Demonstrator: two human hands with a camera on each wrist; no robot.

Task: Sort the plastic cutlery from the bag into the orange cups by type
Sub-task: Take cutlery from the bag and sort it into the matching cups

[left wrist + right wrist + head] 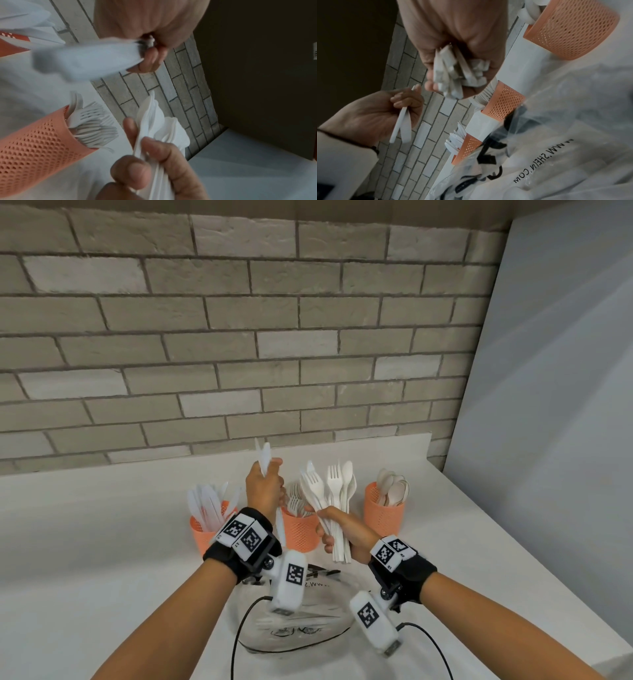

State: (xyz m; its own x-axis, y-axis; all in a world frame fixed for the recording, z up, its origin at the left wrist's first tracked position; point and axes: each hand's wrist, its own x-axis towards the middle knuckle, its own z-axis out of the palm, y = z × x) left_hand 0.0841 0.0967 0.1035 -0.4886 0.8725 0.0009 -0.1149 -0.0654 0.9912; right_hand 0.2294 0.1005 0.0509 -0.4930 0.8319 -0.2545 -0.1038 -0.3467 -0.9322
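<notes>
Sorting knives from a mixed bundle above the worktop [102, 508].
Left hand [263, 487] grips two knives [264, 457], best lowered handle-first into the knife cup [205, 534]; right hand [342, 534] clasps the mixed bundle [329, 491]; bag [308, 621] lies nearest.

A white countertop [102, 525] runs up to a grey brick wall [239, 337] at the back. Three orange perforated cups stand on it in a row near the wall: the left cup [202, 534] holds knives, the middle cup [301, 530] forks, and the right cup [383, 513] spoons. Nearer the front edge lies a clear plastic bag [308, 625] with black printing, a few white pieces inside it, and a black cable [236, 642] trails across the surface beside it.
</notes>
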